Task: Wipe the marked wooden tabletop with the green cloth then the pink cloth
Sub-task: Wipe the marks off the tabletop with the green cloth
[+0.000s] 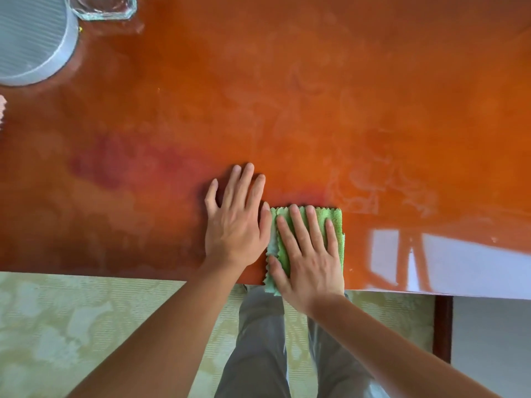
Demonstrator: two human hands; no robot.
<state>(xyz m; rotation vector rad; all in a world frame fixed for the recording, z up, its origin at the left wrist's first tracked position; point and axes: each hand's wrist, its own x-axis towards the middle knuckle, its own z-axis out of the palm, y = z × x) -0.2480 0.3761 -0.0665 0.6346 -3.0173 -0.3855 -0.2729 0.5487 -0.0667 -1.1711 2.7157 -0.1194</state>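
My right hand (309, 254) lies flat on the green cloth (333, 225), fingers straight and a little spread, pressing it onto the tabletop (287, 110). The cloth is folded into a small rectangle with zigzag edges and sits at about 6 o'clock on the table, right at the near edge; its lower left corner hangs just over that edge, below my thumb. Its far edge and right side show past my fingertips.

My left hand (235, 225) rests palm down on the bare wood just beside the cloth, at its 9 o'clock, fingers straight and fanned, holding nothing. Its thumb side touches or nearly touches the cloth's left edge; I cannot tell which.

The wood is glossy orange-brown, with pale smeary marks across the middle and toward 3 o'clock. A bright window reflection lies on the surface at about 4 o'clock.

At 10 o'clock stands a round grey ribbed object (31, 38), partly cut off by the frame. Just beside it, toward 11 o'clock, is a clear glass dish (103, 8), also cut off. A scrap of pink (2, 106) shows at the left edge at 9 o'clock; too little is visible to say what it is.

Below the table edge I see my grey trousers (258, 340) and a pale green patterned floor (71, 326).
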